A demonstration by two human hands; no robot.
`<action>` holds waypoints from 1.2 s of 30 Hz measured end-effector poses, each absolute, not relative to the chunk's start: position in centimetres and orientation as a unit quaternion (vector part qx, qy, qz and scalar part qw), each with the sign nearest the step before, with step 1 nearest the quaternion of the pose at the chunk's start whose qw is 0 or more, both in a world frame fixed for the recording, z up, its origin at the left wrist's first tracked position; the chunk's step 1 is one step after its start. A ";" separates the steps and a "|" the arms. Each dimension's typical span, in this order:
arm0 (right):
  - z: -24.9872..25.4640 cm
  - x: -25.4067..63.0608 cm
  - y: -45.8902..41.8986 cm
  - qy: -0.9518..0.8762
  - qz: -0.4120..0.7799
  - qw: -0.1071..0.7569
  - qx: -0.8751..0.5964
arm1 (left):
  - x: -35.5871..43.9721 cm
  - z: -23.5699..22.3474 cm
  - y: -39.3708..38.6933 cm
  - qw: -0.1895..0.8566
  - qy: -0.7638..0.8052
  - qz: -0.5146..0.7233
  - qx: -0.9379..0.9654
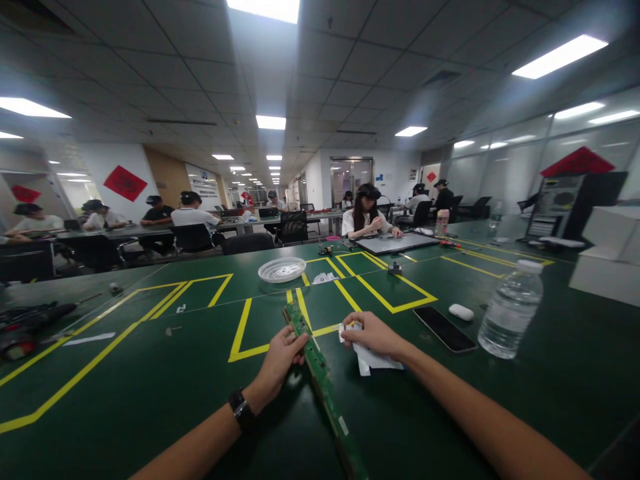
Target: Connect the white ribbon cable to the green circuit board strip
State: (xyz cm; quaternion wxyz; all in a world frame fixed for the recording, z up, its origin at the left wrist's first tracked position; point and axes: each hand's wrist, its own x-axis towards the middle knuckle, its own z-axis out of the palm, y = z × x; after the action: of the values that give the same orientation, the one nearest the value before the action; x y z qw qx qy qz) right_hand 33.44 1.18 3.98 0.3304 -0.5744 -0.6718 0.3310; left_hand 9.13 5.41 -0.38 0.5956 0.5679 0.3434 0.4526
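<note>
A long, narrow green circuit board (320,373) runs from the middle of the table toward me, tilted, its near end cut off by the bottom of the view. My left hand (281,357) is closed on its left edge near the far end, thumb on top. To the right of the board, my right hand (373,333) pinches a small white piece (343,333) whose kind I cannot make out. Under that hand lies a crumpled white sheet (377,362), partly hidden by the fingers and palm.
Beyond the board stands a white plastic basket (265,274). At right are a black phone (444,329), a white earbud case (461,312) and a water bottle (510,313). A power drill (35,323) lies far left. Across the table a person (367,217) works at a flat panel (393,243).
</note>
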 end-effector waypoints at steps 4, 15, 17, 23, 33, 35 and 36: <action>3.4 31.7 0.6 -0.643 0.449 0.330 -0.525 | 9.3 -0.2 4.8 0.581 0.335 0.377 0.639; 2.7 29.6 -0.5 -0.615 0.535 0.322 -0.482 | 9.6 0.2 4.1 0.609 0.324 0.363 0.627; 2.5 29.4 -0.6 -0.614 0.536 0.332 -0.476 | 9.6 0.1 4.1 0.609 0.315 0.362 0.631; 2.8 29.4 -0.7 -0.599 0.562 0.338 -0.460 | 9.5 0.1 3.8 0.620 0.307 0.355 0.629; 2.8 29.3 -0.9 -0.599 0.555 0.340 -0.467 | 9.4 1.1 3.2 0.618 0.311 0.348 0.633; 2.8 29.4 -0.8 -0.598 0.554 0.344 -0.465 | 9.4 1.3 3.1 0.616 0.316 0.351 0.630; 2.8 29.4 -0.8 -0.597 0.556 0.345 -0.463 | 9.5 1.4 3.1 0.616 0.318 0.351 0.629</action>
State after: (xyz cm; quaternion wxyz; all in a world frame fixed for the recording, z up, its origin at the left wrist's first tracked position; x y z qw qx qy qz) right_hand 29.37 -0.85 2.84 0.3454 -0.4631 -0.5974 0.5562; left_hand 9.45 3.09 1.36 0.6165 0.6290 0.3179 0.3511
